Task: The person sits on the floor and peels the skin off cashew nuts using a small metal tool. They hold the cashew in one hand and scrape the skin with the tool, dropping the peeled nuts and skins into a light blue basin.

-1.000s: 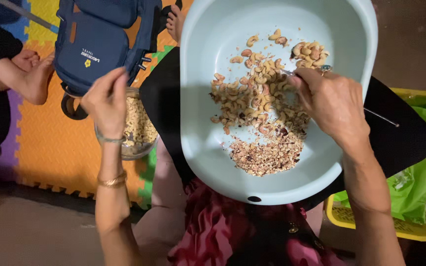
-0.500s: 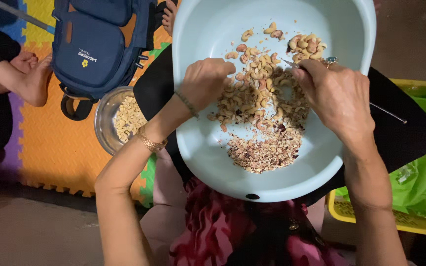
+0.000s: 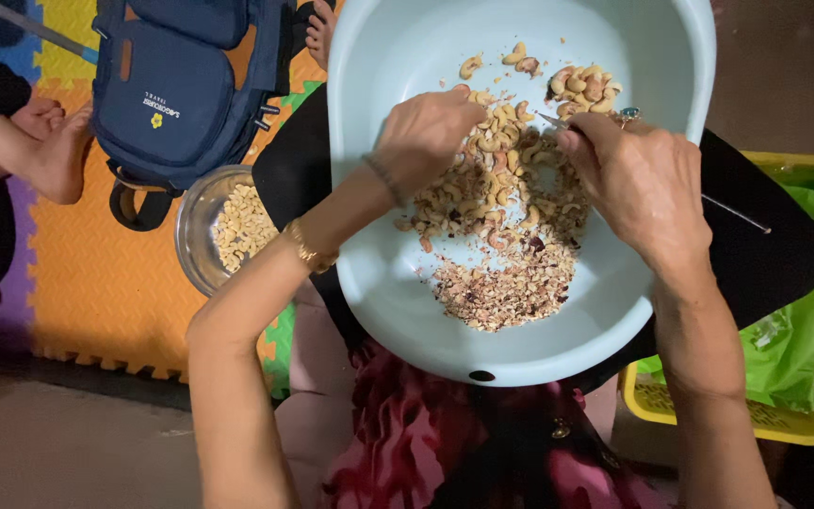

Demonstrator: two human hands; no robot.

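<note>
With a heap of peeled skins (image 3: 511, 287) at six o'clock in the pale basin (image 3: 398, 283), many cashews (image 3: 492, 179) remained unsorted as the left hand (image 3: 421, 137) pinched one and the right hand (image 3: 643, 179) gripped a thin blade.

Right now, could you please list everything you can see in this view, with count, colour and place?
basin: one, pale blue, centre, on the lap
cashew nuts: a heap, cream, in the basin; a small separate pile at its upper right
skins and crumbs: one pile, brownish, lower part of the basin
metal bowl: one, silvery, left of the basin, holding pale nuts
backpack: one, dark blue, upper left
foam mat: orange, with yellow, green and purple tiles, left
crate: one, yellow, right, with green plastic in it
another person's foot: far left
left hand: in the nuts
right hand: holding a thin metal tool
</note>
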